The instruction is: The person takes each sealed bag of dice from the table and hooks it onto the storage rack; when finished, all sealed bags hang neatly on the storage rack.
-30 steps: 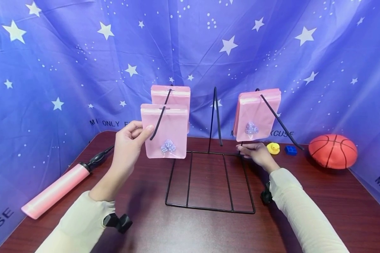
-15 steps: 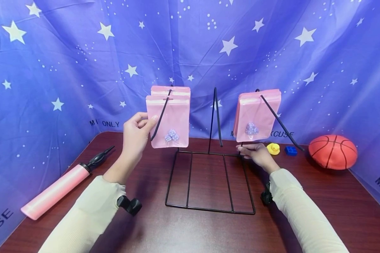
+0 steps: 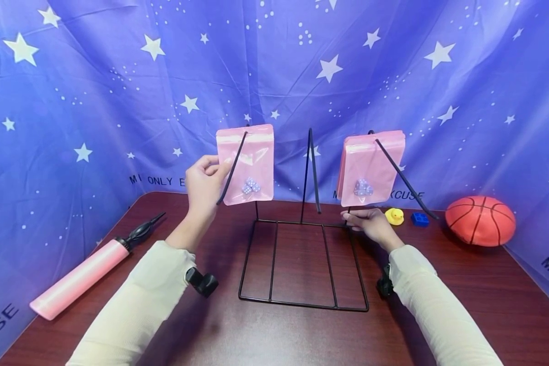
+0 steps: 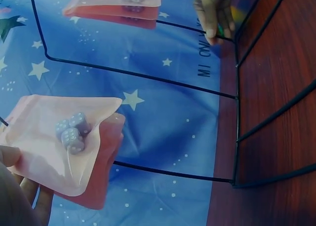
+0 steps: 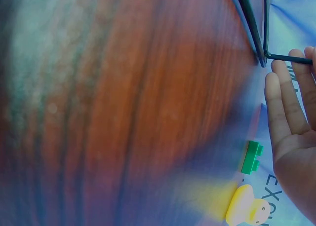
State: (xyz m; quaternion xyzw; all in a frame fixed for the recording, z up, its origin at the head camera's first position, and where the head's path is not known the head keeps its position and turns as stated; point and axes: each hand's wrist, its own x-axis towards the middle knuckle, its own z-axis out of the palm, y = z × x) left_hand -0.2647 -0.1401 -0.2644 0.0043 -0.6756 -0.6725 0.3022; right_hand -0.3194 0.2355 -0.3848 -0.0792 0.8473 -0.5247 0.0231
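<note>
As our left hand [image 3: 204,184] slides the pinched pink pouch [image 3: 246,163] fully back on its hook, our right hand [image 3: 370,221], fingers relaxed, steadies the wire rack [image 3: 302,264].

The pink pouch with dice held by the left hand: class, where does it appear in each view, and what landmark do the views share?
Head view: the pink pouch is left of centre, on the rack's left hook.
Left wrist view: the pouch is at lower left, over another pouch.
Right wrist view: not in it.
Shared landmark: the black wire rack.
</note>
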